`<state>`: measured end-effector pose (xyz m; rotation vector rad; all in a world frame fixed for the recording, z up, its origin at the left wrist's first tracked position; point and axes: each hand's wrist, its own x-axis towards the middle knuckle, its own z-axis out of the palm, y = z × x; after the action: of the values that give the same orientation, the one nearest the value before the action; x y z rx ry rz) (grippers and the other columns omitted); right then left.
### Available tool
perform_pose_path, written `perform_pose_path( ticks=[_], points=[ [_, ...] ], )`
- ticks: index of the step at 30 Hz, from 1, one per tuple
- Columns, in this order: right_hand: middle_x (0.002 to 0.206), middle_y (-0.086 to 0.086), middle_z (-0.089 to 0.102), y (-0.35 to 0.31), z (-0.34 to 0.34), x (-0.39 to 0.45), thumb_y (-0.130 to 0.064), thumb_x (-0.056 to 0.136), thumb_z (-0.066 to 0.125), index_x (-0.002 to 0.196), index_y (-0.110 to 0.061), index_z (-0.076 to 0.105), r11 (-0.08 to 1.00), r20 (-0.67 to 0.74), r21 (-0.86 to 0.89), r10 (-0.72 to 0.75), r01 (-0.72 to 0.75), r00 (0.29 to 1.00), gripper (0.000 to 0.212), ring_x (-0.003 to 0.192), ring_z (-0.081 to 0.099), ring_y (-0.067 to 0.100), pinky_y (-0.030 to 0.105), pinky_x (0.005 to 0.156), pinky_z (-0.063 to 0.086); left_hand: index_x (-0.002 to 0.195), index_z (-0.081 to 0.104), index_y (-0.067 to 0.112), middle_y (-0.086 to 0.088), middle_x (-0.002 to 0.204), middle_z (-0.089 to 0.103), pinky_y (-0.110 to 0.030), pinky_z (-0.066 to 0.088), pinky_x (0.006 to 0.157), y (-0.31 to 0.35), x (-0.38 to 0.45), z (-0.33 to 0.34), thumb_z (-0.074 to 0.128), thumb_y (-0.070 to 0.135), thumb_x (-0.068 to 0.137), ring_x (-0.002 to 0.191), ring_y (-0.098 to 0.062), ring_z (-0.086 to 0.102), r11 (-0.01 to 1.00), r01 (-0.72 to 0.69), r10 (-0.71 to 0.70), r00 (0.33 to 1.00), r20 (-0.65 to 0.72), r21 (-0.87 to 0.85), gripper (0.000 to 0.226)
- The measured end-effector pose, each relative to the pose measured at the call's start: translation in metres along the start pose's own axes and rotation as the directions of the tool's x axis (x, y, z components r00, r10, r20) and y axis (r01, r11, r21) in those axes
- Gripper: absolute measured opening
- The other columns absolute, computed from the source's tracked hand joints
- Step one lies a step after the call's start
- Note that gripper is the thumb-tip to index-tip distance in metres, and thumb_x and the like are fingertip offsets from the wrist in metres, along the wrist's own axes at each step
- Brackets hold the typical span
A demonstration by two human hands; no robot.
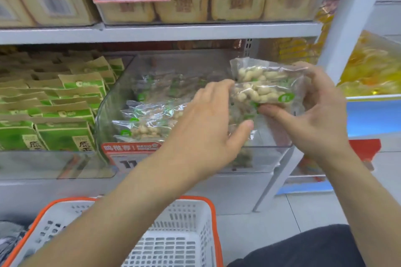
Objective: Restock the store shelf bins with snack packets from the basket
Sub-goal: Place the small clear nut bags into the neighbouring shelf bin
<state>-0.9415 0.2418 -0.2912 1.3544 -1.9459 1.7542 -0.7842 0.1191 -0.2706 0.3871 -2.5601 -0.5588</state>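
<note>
A white basket (173, 243) with an orange rim is sitting nearest. Above it, the left hand (208, 130) and right hand (314, 112) are each gripping the see-through peanut packets (260, 86), over the clear shelf bin (112, 102) holding more packets.

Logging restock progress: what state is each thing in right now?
Left hand: grips the peanut packets from the left.
Right hand: holds the peanut packets from the right.
Peanut packets: sealed, stacked, held above the bin.
Clear bin: partly filled with peanut packets.
Basket: no packets visible inside.
Green-and-brown packets: standing in rows in the neighbouring bin.
</note>
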Motion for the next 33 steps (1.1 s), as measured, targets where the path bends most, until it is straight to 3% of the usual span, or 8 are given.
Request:
perform_pose_path(
  ticks=[4, 8, 13, 16, 19, 23, 27, 33],
  points=[
    [0.107, -0.023, 0.063, 0.014, -0.004, 0.001, -0.016, 0.071, 0.089, 0.122, -0.017, 0.053, 0.999, -0.028, -0.035, -0.003, 0.002, 1.0, 0.062, 0.103, 0.061, -0.006, 0.01, 0.089, 0.045, 0.154, 0.009, 0.011, -0.007, 0.131, 0.055, -0.037, 0.045, 0.094, -0.001, 0.037, 0.014, 0.063, 0.058, 0.086, 0.119, -0.024, 0.051, 0.994, 0.029, -0.046, 0.986, 0.16, 0.11, 0.098],
    [0.116, -0.004, 0.06, 0.021, -0.003, 0.001, -0.013, 0.073, 0.088, 0.122, -0.024, 0.052, 0.987, 0.001, -0.159, -0.034, 0.033, 0.999, 0.061, 0.108, 0.057, 0.001, 0.011, 0.09, 0.043, 0.154, -0.018, 0.015, 0.003, 0.087, 0.058, -0.022, 0.041, 0.057, -0.011, 0.042, 0.026, 0.07, 0.067, 0.075, 0.073, -0.007, 0.057, 0.985, 0.167, -0.173, 0.92, 0.352, 0.047, 0.129],
    [0.116, -0.004, 0.058, 0.02, -0.008, 0.003, -0.004, 0.069, 0.088, 0.121, -0.013, 0.061, 0.939, 0.116, -0.322, -0.092, 0.125, 0.989, 0.059, 0.106, 0.051, -0.003, 0.006, 0.093, 0.036, 0.145, 0.026, 0.011, -0.01, 0.124, 0.059, -0.032, 0.037, 0.076, -0.025, 0.04, 0.033, 0.062, 0.062, 0.086, 0.113, -0.03, 0.056, 0.975, 0.048, -0.137, 0.897, 0.42, 0.215, 0.086],
    [0.121, -0.006, 0.059, 0.014, -0.01, 0.006, -0.003, 0.069, 0.086, 0.124, -0.013, 0.06, 0.928, 0.166, -0.349, -0.078, 0.132, 0.983, 0.062, 0.114, 0.054, 0.005, 0.012, 0.1, 0.038, 0.112, 0.045, 0.015, 0.001, 0.087, 0.058, -0.036, 0.037, 0.069, -0.028, 0.048, 0.022, 0.068, 0.061, 0.08, 0.094, -0.032, 0.055, 0.957, -0.03, -0.106, 0.889, 0.445, 0.289, 0.061],
    [0.121, -0.009, 0.06, 0.005, -0.012, 0.009, -0.002, 0.069, 0.086, 0.127, -0.015, 0.06, 0.905, 0.217, -0.4, -0.061, 0.146, 0.974, 0.065, 0.116, 0.058, 0.022, 0.037, 0.101, 0.047, 0.099, 0.049, 0.017, 0.006, 0.071, 0.05, -0.036, 0.035, 0.062, -0.035, 0.049, 0.016, 0.075, 0.054, 0.079, 0.083, -0.028, 0.052, 0.964, -0.064, -0.066, 0.883, 0.464, 0.259, 0.049],
    [0.11, -0.004, 0.065, -0.005, -0.016, 0.02, -0.009, 0.07, 0.085, 0.129, -0.025, 0.059, 0.84, 0.316, -0.524, 0.036, 0.143, 0.948, 0.067, 0.107, 0.058, 0.029, 0.042, 0.088, 0.05, 0.127, 0.055, 0.018, 0.004, 0.08, 0.06, -0.037, 0.05, 0.075, -0.044, 0.046, 0.017, 0.07, 0.053, 0.084, 0.088, -0.027, 0.058, 0.966, -0.092, -0.044, 0.864, 0.502, 0.242, 0.057],
    [0.119, 0.008, 0.067, -0.016, -0.012, 0.043, -0.023, 0.073, 0.084, 0.14, -0.042, 0.051, 0.676, 0.428, -0.719, 0.248, 0.161, 0.869, 0.076, 0.115, 0.056, 0.033, 0.047, 0.09, 0.051, 0.14, 0.051, 0.026, -0.002, 0.129, 0.065, -0.039, 0.051, 0.094, -0.053, 0.046, 0.016, 0.07, 0.055, 0.082, 0.118, -0.023, 0.058, 0.981, -0.058, -0.046, 0.853, 0.52, 0.183, 0.068],
    [0.115, 0.009, 0.069, -0.02, 0.003, 0.075, -0.025, 0.07, 0.085, 0.146, -0.031, 0.046, 0.556, 0.558, -0.784, 0.437, 0.276, 0.705, 0.086, 0.123, 0.052, 0.032, 0.048, 0.089, 0.053, 0.145, 0.047, 0.03, 0.007, 0.148, 0.05, -0.037, 0.044, 0.106, -0.066, 0.046, 0.017, 0.067, 0.058, 0.083, 0.133, -0.02, 0.049, 0.98, -0.095, -0.009, 0.854, 0.52, 0.173, 0.071]
  ],
)
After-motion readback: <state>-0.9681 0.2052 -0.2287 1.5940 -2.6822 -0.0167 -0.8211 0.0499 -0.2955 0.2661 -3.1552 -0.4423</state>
